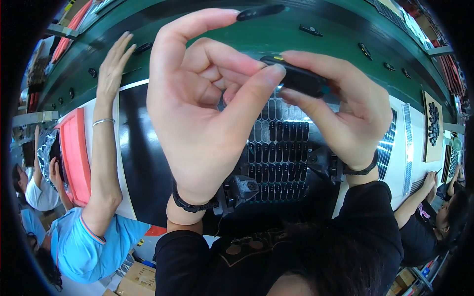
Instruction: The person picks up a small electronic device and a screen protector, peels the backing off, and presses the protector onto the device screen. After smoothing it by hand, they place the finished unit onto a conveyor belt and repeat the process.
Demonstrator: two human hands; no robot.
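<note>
My right hand (353,101) grips a black oblong device (303,79) between thumb and fingers; a small yellow patch shows at its left end. My left hand (207,108) has its thumb and a finger pressed together at that same end; whether a small part lies between them is hidden. At the raised index fingertip of the left hand is a thin black oval piece (261,12), apart from the device. Below both hands, rows of similar black oval pieces (279,153) lie in a sheet with oval slots, some of its upper slots bare.
A green conveyor belt (222,37) runs across the far side, carrying several small black devices (311,30). At left a co-worker's arm (106,143) reaches over it, near a pink foam tray (76,153). A board of black parts (433,123) lies right, near another person.
</note>
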